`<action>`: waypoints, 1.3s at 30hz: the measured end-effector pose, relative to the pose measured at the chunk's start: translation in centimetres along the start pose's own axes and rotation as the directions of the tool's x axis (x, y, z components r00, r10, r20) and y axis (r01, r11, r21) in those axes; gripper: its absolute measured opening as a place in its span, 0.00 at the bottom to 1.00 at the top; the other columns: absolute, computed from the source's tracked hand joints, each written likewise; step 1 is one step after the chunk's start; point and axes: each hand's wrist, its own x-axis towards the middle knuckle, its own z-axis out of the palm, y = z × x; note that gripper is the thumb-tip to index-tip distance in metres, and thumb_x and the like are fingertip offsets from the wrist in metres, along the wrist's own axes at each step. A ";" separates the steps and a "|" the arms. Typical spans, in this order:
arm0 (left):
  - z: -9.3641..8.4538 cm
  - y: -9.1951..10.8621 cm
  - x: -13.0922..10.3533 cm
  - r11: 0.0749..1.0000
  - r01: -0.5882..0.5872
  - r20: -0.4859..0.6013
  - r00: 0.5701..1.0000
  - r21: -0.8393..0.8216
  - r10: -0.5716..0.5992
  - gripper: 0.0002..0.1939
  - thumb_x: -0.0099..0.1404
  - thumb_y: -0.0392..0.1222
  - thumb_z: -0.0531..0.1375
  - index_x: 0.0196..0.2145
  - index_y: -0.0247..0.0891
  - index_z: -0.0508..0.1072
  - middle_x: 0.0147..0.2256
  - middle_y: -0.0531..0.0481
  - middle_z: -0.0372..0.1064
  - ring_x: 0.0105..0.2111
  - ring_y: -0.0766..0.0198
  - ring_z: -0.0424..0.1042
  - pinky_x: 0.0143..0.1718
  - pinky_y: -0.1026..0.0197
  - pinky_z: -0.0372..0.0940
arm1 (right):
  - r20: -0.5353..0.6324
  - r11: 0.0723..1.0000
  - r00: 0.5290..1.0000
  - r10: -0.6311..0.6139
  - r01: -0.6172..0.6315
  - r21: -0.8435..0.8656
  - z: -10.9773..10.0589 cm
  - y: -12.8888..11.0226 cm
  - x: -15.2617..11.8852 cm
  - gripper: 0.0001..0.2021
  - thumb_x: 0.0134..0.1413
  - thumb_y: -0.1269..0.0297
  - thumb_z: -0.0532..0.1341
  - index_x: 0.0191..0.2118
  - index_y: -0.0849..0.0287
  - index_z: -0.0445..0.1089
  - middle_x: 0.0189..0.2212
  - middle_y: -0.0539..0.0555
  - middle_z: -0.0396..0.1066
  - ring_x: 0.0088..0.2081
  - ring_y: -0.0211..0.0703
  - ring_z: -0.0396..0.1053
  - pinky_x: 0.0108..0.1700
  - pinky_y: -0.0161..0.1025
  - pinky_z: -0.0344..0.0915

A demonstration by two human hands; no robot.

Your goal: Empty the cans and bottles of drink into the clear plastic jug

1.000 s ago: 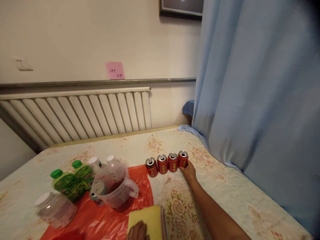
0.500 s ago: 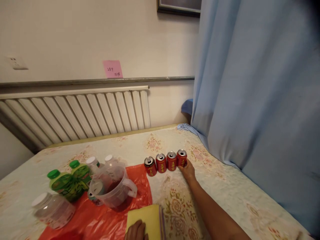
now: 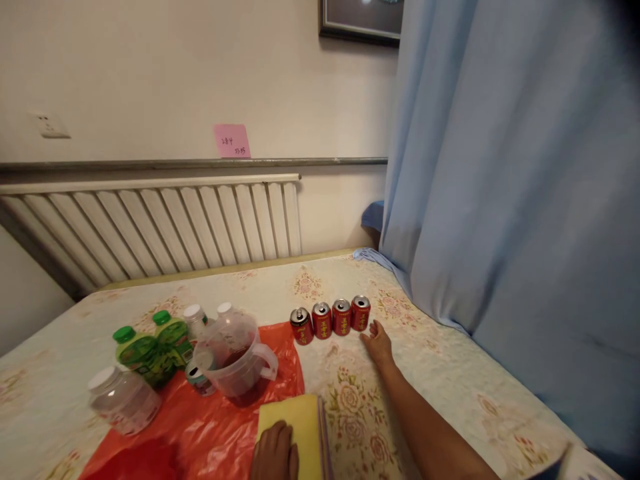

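Several red drink cans stand upright in a row on the flowered bed cover; the rightmost can (image 3: 361, 313) is nearest to my right hand (image 3: 379, 343). That hand is open just right of it and a little nearer to me, its thumb and fingers apart and nothing between them. The leftmost can (image 3: 301, 327) has a dark top band. My left hand (image 3: 275, 452) lies flat, fingers stretched, on a folded yellow cloth (image 3: 305, 427) at the bottom edge. Left of the cans, a clear plastic jug (image 3: 235, 373) with some dark liquid sits on a red plastic sheet (image 3: 215, 427).
Left of the jug are green-capped bottles (image 3: 143, 357), clear white-capped bottles (image 3: 125, 403) and another can (image 3: 200, 380). A red object (image 3: 140, 460) lies at the lower left. A radiator (image 3: 200, 227) runs behind the bed; a blue curtain (image 3: 465, 167) hangs on the right.
My right hand has let go of the rightmost can and drawn slightly away to the right. My left hand remains on the cloth. The view has shifted slightly.
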 end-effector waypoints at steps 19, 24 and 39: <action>-5.5 4.1 1.3 0.972 0.234 0.409 0.887 0.002 -0.214 0.17 0.68 0.33 0.48 0.50 0.37 0.70 0.53 0.43 0.67 0.53 0.53 0.63 0.58 0.50 0.56 | 0.217 0.977 0.975 -0.057 0.099 -0.188 -4.0 0.3 -19.4 0.28 0.47 0.61 0.54 0.53 0.70 0.70 0.51 0.66 0.73 0.53 0.53 0.71 0.58 0.44 0.63; -6.2 4.6 0.5 0.959 0.284 0.428 0.869 -0.021 -0.248 0.22 0.66 0.33 0.51 0.57 0.38 0.66 0.59 0.43 0.63 0.59 0.53 0.59 0.61 0.51 0.53 | 0.275 0.960 0.960 -0.056 0.127 -0.248 -3.4 -0.5 -21.9 0.25 0.50 0.60 0.53 0.51 0.67 0.71 0.48 0.63 0.75 0.49 0.49 0.73 0.53 0.40 0.66; -9.8 2.4 1.2 0.404 0.894 0.557 0.440 -0.194 -0.704 0.11 0.57 0.30 0.57 0.40 0.31 0.70 0.46 0.38 0.72 0.49 0.54 0.70 0.51 0.58 0.62 | 0.401 0.896 0.914 -0.064 0.229 -0.380 -1.8 -3.5 -27.0 0.27 0.47 0.59 0.59 0.53 0.68 0.70 0.41 0.65 0.76 0.44 0.56 0.74 0.46 0.44 0.67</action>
